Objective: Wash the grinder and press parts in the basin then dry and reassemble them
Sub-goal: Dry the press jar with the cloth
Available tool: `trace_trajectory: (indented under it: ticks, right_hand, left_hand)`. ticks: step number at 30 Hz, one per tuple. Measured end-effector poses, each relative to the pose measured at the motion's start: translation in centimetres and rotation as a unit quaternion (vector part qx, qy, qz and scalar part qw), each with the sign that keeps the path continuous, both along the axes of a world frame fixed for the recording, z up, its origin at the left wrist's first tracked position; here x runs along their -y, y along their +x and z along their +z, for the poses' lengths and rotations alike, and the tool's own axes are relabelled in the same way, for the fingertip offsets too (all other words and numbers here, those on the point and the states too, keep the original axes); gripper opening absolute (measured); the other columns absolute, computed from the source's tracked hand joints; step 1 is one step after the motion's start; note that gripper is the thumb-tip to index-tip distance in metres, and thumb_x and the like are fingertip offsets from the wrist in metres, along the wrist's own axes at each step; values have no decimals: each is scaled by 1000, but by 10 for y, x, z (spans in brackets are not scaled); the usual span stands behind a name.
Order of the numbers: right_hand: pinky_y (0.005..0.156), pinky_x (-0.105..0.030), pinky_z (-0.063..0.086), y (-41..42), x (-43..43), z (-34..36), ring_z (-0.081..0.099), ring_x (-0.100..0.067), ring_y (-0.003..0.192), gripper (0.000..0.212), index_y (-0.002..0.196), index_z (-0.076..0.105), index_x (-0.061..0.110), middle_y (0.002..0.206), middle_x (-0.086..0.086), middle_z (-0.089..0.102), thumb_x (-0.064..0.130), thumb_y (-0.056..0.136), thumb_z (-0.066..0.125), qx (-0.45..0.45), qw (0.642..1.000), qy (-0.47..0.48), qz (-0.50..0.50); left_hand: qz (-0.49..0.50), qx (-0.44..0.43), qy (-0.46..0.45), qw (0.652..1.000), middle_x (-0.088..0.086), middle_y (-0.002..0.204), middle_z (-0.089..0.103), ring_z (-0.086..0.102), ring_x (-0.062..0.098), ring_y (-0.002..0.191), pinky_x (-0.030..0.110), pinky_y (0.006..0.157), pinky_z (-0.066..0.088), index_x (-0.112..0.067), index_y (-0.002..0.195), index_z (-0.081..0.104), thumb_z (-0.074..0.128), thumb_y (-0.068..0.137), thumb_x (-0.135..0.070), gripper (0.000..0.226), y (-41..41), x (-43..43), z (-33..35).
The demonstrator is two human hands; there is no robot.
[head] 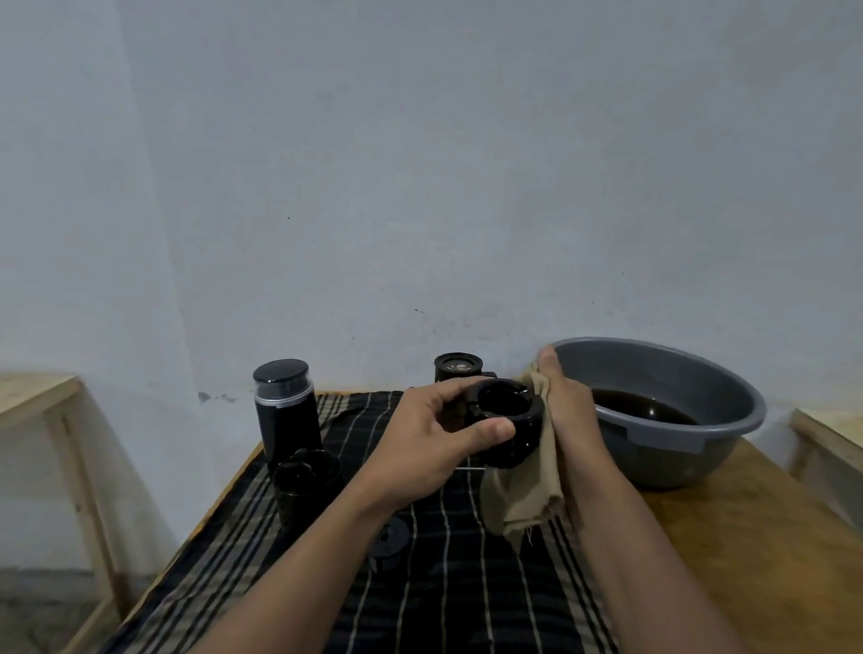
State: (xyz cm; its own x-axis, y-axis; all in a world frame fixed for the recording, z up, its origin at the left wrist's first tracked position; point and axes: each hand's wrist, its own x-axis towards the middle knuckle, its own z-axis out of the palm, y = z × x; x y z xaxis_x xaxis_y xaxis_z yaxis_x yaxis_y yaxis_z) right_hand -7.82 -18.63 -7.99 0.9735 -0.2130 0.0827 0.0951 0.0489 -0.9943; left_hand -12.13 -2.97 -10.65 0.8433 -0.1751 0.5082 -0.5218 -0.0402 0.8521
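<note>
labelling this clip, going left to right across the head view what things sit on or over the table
Black lidded grinder → left hand → black cup-shaped part it grips → tan cloth → right hand pressing the cloth to the part → grey basin of dark water.

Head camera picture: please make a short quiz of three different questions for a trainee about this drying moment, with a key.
1. True or false: the left hand grips the black cylindrical part.
2. Which hand presses the tan cloth against that part? A) left B) right C) neither
3. Fill in: the grey basin holds dark ____ and stands to the ____ of the striped cloth.

Key: 1 true. 2 B, the right hand. 3 water; right.
</note>
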Motion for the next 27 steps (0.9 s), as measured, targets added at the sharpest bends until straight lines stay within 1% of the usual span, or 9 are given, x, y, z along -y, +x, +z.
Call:
trace_trajectory:
  ticks: [4,6,9,11,13,17,20,23,27]
  right_hand:
    - [69,-33,54,-15,-12,-3,69,-23,77,55,84,69,11,83,-12,71,50,106,38,51,995,90,10]
    - [75,-38,57,-20,-25,-12,71,-25,80,57,84,69,15,82,-12,73,51,107,32,102,995,-5,20]
    - [60,-32,45,-16,-32,-23,59,-16,63,53,68,55,27,64,4,59,48,109,26,218,963,-154,-26]
    - [57,-28,36,-14,-34,-25,50,-12,58,49,65,44,34,61,11,50,47,109,25,279,933,-223,-44]
    - [56,-28,33,-11,-34,-23,48,-10,57,49,63,41,33,59,11,48,43,109,27,299,921,-245,-41]
    - [56,-30,32,-9,-37,-17,42,-9,51,55,56,41,23,53,9,44,33,110,36,245,959,-145,-5]
    - [54,-24,36,-12,-36,-21,44,-4,51,49,60,44,25,53,11,46,40,106,39,268,954,-135,12]
    - [66,-19,46,-23,-32,-32,58,-2,69,29,84,60,23,72,16,60,44,100,49,289,943,-134,92]
    - [95,-13,44,-20,-31,-42,57,-2,111,31,108,72,15,115,1,58,40,101,55,357,914,-183,64]
  left_hand:
    - [28,-96,-214,972,9,116,77,71,22,109,23,81,58,-18,124,68,76,77,-27,49,1,14,-4]
    - [17,-137,-281,950,10,124,72,71,21,109,28,83,58,-23,136,59,73,90,-23,49,3,17,-6]
    - [134,-69,-22,988,-10,116,71,67,-1,103,24,91,52,-34,132,58,54,105,-42,28,-4,10,4]
    - [199,-36,138,970,-7,89,70,63,-3,74,27,71,49,-35,117,55,40,95,-70,44,-8,4,8]
    - [208,-19,151,966,1,81,68,58,4,66,37,68,48,-31,107,54,34,88,-77,53,-8,-2,10]
    - [143,-29,29,989,-20,90,72,64,-6,89,22,85,50,-32,97,66,36,110,-47,36,-8,-6,7]
    - [127,-138,-71,980,-12,81,72,67,6,75,24,69,48,-25,97,71,31,108,-58,53,-4,0,-1]
    - [64,-258,-206,942,8,69,60,48,20,51,29,48,33,-14,88,70,26,103,-69,72,2,-7,-2]
    - [62,-270,-206,939,9,66,60,47,20,49,27,46,31,-13,92,70,27,102,-70,72,7,-9,-5]
